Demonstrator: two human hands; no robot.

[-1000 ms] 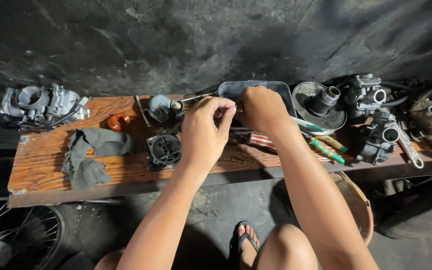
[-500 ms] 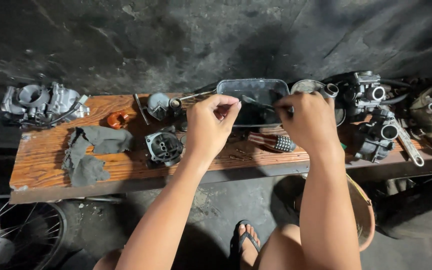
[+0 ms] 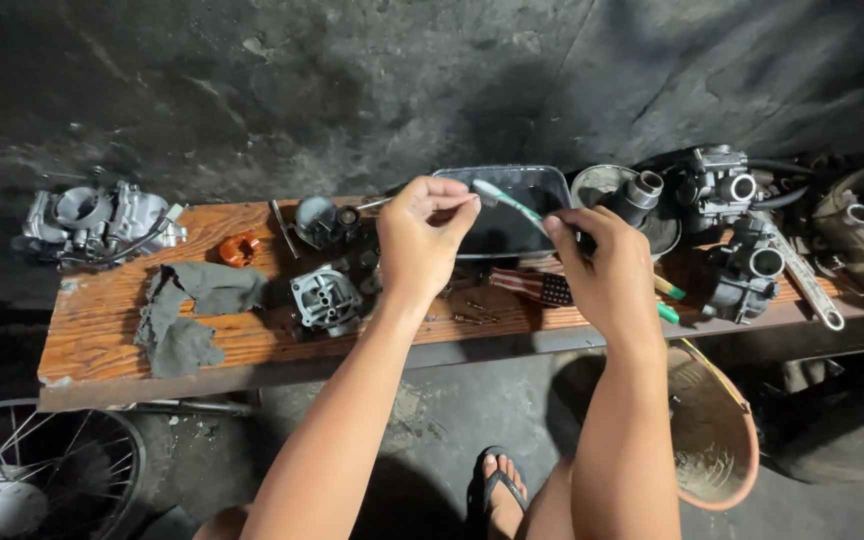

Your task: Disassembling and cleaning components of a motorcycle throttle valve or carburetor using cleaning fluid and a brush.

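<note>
Left hand (image 3: 420, 240) pinches a tiny part, too small to identify, above the worn wooden bench (image 3: 102, 330). Right hand (image 3: 602, 270) grips the handle of a slim white-and-green plastic toothbrush (image 3: 508, 203), bristles at the left fingertips. Brush looks light and slightly flexible, best gripped mid-handle; the part is probably hard, slick and easily dropped.

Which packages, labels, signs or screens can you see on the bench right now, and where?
None in view that I can make out.
The nearest thing to one is a small striped cloth in red, white and dark blue, lying flat on the wooden bench just below the right hand.
</note>
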